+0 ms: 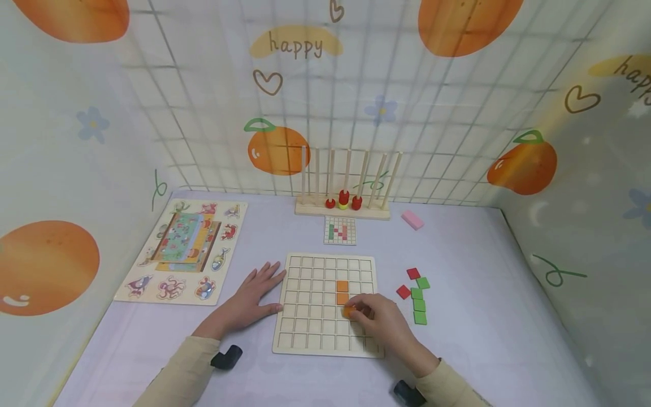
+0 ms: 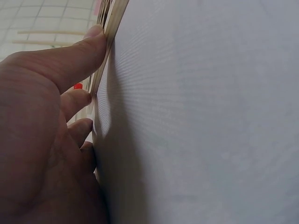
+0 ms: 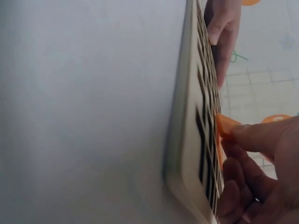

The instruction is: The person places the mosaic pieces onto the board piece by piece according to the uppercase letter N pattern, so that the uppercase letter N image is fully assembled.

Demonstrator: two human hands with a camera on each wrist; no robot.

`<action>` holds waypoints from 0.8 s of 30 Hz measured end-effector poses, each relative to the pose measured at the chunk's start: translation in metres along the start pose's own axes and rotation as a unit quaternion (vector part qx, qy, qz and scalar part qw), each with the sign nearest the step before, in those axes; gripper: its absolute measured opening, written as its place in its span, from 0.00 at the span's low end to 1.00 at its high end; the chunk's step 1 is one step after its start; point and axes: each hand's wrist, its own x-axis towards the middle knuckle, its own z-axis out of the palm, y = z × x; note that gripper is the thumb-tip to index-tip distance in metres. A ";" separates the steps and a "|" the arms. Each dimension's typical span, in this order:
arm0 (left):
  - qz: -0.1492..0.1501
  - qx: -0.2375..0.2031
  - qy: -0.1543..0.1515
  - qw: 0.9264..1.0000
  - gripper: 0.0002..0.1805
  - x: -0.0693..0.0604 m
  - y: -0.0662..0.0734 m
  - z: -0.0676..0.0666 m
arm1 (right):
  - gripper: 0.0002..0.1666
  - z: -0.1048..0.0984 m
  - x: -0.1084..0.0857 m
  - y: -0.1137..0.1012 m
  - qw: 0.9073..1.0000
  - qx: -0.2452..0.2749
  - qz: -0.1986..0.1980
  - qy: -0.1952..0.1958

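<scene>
A wooden grid board (image 1: 310, 325) lies flat in the middle of the table. Two orange square tiles (image 1: 343, 292) sit in its cells, one below the other. My right hand (image 1: 383, 322) pinches another orange tile (image 3: 226, 125) between thumb and fingers, just below those two; in the right wrist view it is tilted against the board's surface. My left hand (image 1: 253, 299) rests at the board's left edge with fingers spread, and in the left wrist view its thumb (image 2: 88, 49) touches the edge. Behind the board lies a small pattern card (image 1: 340, 230) with green and red squares.
Green tiles (image 1: 419, 305) and red tiles (image 1: 403, 291) lie right of the board. A wooden peg rack (image 1: 315, 208) with beads stands at the back, with a pink block (image 1: 412, 220) to its right. A sea-animal puzzle board (image 1: 195, 294) lies at the left.
</scene>
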 end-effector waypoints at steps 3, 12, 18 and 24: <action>0.001 -0.001 0.000 1.000 0.45 0.000 0.000 0.000 | 0.08 0.006 0.001 0.000 1.000 -0.010 -0.008 0.002; 0.003 -0.002 0.002 1.000 0.45 0.000 0.001 0.000 | 0.10 0.014 0.004 -0.001 0.999 -0.035 -0.019 0.011; 0.003 -0.001 0.002 1.000 0.45 0.000 0.000 0.001 | 0.12 0.016 0.005 -0.002 0.999 -0.049 -0.012 0.010; 0.005 -0.002 0.004 1.000 0.45 0.000 -0.001 0.001 | 0.12 0.017 0.005 -0.003 0.998 -0.067 -0.009 0.007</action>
